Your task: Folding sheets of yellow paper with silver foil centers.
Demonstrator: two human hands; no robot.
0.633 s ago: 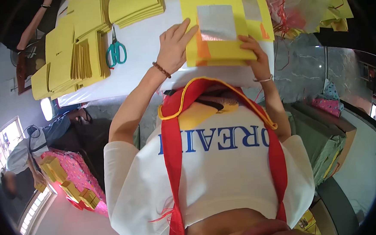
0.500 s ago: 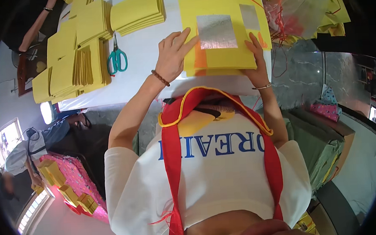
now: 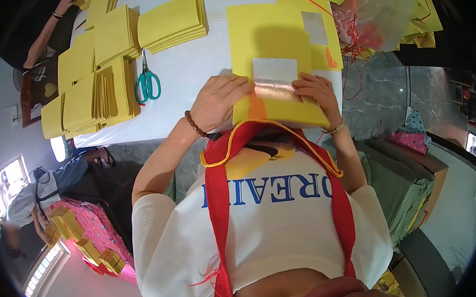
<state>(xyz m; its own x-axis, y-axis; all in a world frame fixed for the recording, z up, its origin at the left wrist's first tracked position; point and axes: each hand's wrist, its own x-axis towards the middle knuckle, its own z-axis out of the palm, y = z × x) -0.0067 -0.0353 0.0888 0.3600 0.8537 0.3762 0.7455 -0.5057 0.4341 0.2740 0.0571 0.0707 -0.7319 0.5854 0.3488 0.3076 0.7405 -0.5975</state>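
Note:
A yellow paper sheet point(image 3: 266, 24) with a silver foil square point(image 3: 275, 68) and an orange mark point(image 3: 257, 108) lies at the table's near edge. Its near part bends up toward me, and a bright crease line crosses the foil. At the left side of the bend, my left hand point(image 3: 221, 99) is closed on the paper, thumb hidden. My right hand point(image 3: 319, 93) grips the right side, fingertips by the foil's right edge. Whether one sheet or more is held, I cannot tell. Behind to the right lies another yellow sheet point(image 3: 325, 56) with a foil patch.
Teal-handled scissors point(image 3: 147, 86) lie left of my hands. Stacks of folded yellow paper point(image 3: 114, 33) cover the table's left side. A clear plastic bag point(image 3: 385, 17) with red strings sits at the far right. Another person's arm point(image 3: 40, 41) reaches in at the far left.
Both hands have come nearer to me along the paper's sides. The near part of the paper, flat before, now bends upward, and the foil sits lower in view with a crease.

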